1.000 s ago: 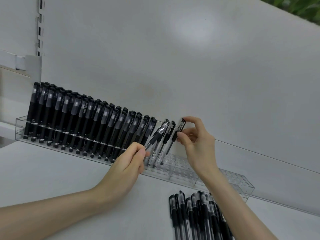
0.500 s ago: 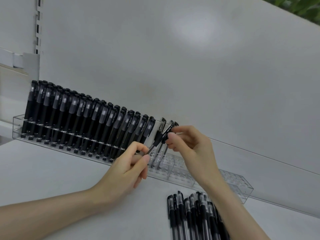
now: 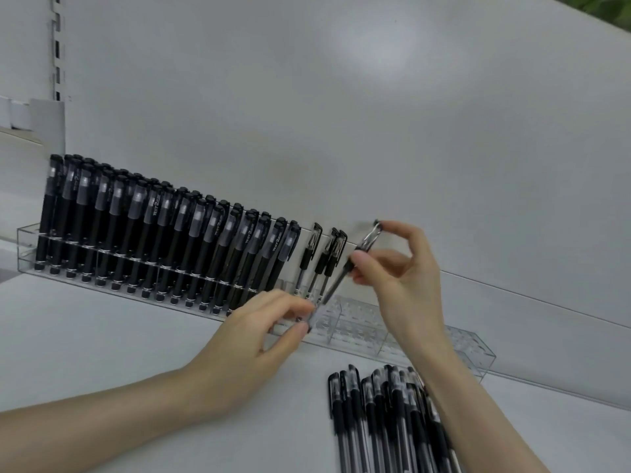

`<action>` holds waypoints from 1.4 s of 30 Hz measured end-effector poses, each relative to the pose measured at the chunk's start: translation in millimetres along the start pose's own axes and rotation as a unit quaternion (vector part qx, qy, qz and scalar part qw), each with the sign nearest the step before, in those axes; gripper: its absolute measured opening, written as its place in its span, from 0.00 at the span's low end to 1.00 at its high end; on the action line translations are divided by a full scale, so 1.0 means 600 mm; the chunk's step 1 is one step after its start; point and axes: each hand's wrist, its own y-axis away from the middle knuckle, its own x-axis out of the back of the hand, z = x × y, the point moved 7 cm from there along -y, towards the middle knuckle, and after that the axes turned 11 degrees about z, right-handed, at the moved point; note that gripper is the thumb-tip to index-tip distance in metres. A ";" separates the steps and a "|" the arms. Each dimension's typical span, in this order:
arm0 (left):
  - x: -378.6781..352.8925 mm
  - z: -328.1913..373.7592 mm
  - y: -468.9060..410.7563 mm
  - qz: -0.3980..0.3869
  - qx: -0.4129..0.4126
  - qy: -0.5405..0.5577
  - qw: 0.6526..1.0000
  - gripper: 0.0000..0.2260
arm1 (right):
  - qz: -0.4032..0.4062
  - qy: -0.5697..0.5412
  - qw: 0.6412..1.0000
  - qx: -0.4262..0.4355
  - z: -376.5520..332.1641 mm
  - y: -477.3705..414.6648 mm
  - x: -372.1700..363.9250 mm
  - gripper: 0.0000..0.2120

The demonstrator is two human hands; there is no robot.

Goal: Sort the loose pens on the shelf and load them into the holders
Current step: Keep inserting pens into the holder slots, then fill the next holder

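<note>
Two hands on one slim pen (image 3: 336, 285): we see the right hand (image 3: 406, 285) pinching its cap end and the left hand (image 3: 249, 339) pinching the tip end. The pen is tilted over the clear holder (image 3: 471, 349), just right of three standing slim pens (image 3: 321, 257). Thick black pens (image 3: 153, 233) fill the holder's left. Loose pens (image 3: 386, 414) lie on the shelf (image 3: 102, 336) near the right forearm.

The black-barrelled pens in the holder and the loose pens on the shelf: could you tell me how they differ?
The black-barrelled pens stand in the clear holder; the loose pens lie flat on the shelf. The black-barrelled pens are thicker, with opaque barrels; the loose pens are slimmer, with clear barrels. Both are capped.
</note>
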 end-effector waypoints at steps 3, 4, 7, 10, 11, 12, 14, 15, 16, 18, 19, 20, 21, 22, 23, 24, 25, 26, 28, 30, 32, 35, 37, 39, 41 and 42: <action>-0.012 0.010 0.002 -0.016 -0.145 -0.158 0.977 0.17 | 0.064 0.029 0.995 0.073 -0.019 -0.019 0.029 0.18; -0.018 0.010 0.003 -0.026 -0.170 -0.199 0.965 0.19 | 0.077 0.036 0.993 0.088 -0.022 -0.022 0.034 0.19; -0.035 0.003 0.009 -0.064 -0.208 -0.275 0.937 0.22 | 0.090 0.054 0.989 0.107 -0.015 -0.027 0.029 0.19; -0.044 -0.010 0.012 -0.078 -0.218 -0.318 0.920 0.24 | 0.079 0.071 0.988 0.111 0.002 -0.026 0.016 0.21; -0.045 -0.013 0.012 -0.080 -0.219 -0.327 0.916 0.24 | 0.071 0.082 0.987 0.115 0.008 -0.024 0.011 0.22; -0.046 -0.014 0.012 -0.081 -0.220 -0.331 0.914 0.24 | 0.061 0.098 0.986 0.122 0.013 -0.023 0.007 0.23; -0.046 -0.013 0.011 -0.080 -0.226 -0.343 0.908 0.24 | 0.040 0.145 0.978 0.144 0.022 -0.021 -0.002 0.22; -0.046 -0.012 0.011 -0.078 -0.227 -0.350 0.906 0.24 | 0.029 0.166 0.974 0.153 0.027 -0.020 -0.005 0.22; -0.046 -0.011 0.011 -0.076 -0.227 -0.356 0.903 0.24 | 0.017 0.177 0.972 0.154 0.031 -0.020 -0.008 0.22; -0.047 -0.010 0.010 -0.074 -0.223 -0.354 0.905 0.24 | -0.002 0.180 0.973 0.143 0.038 -0.024 -0.010 0.21; -0.048 -0.010 0.009 -0.075 -0.220 -0.347 0.908 0.24 | -0.009 0.181 0.974 0.138 0.039 -0.027 -0.010 0.21; -0.048 -0.011 0.009 -0.076 -0.217 -0.344 0.910 0.24 | -0.016 0.183 0.973 0.136 0.038 -0.031 -0.010 0.20; -0.048 -0.012 0.009 -0.078 -0.215 -0.344 0.910 0.24 | -0.024 0.185 0.973 0.136 0.037 -0.034 -0.010 0.20; -0.048 -0.013 0.009 -0.079 -0.214 -0.347 0.910 0.24 | -0.031 0.185 0.973 0.134 0.036 -0.038 -0.010 0.19; -0.048 -0.014 0.009 -0.079 -0.212 -0.350 0.909 0.24 | -0.039 0.183 0.974 0.130 0.036 -0.041 -0.010 0.19; -0.048 -0.014 0.009 -0.079 -0.210 -0.350 0.909 0.24 | -0.047 0.181 0.974 0.124 0.037 -0.043 -0.010 0.18; -0.048 -0.014 0.009 -0.079 -0.210 -0.348 0.910 0.24 | -0.056 0.183 0.974 0.119 0.040 -0.044 -0.010 0.18; -0.049 -0.013 0.008 -0.079 -0.210 -0.345 0.911 0.23 | -0.064 0.187 0.974 0.113 0.043 -0.044 -0.011 0.18; -0.050 -0.012 0.008 -0.078 -0.211 -0.342 0.912 0.23 | -0.071 0.188 0.975 0.100 0.052 -0.040 -0.010 0.18; -0.050 -0.011 0.008 -0.076 -0.210 -0.340 0.914 0.23 | -0.066 0.193 0.974 0.100 0.056 -0.038 -0.007 0.18; -0.049 -0.011 0.009 -0.075 -0.208 -0.338 0.915 0.23 | -0.063 0.220 0.966 0.119 0.050 -0.038 -0.006 0.15; -0.048 -0.014 0.009 -0.076 -0.210 -0.339 0.914 0.23 | -0.033 0.270 0.945 0.180 0.029 -0.036 -0.005 0.14; -0.050 -0.015 0.010 -0.079 -0.210 -0.342 0.912 0.24 | -0.018 0.300 0.920 0.252 0.010 -0.026 -0.012 0.17; -0.051 -0.016 0.010 -0.082 -0.212 -0.341 0.912 0.24 | -0.023 0.338 0.888 0.312 0.004 -0.014 -0.024 0.19; -0.052 -0.017 0.009 -0.086 -0.210 -0.341 0.912 0.24 | -0.024 0.376 0.861 0.342 0.007 -0.008 -0.031 0.20; -0.052 -0.018 0.009 -0.088 -0.209 -0.342 0.912 0.24 | -0.022 0.387 0.854 0.346 0.009 -0.008 -0.032 0.20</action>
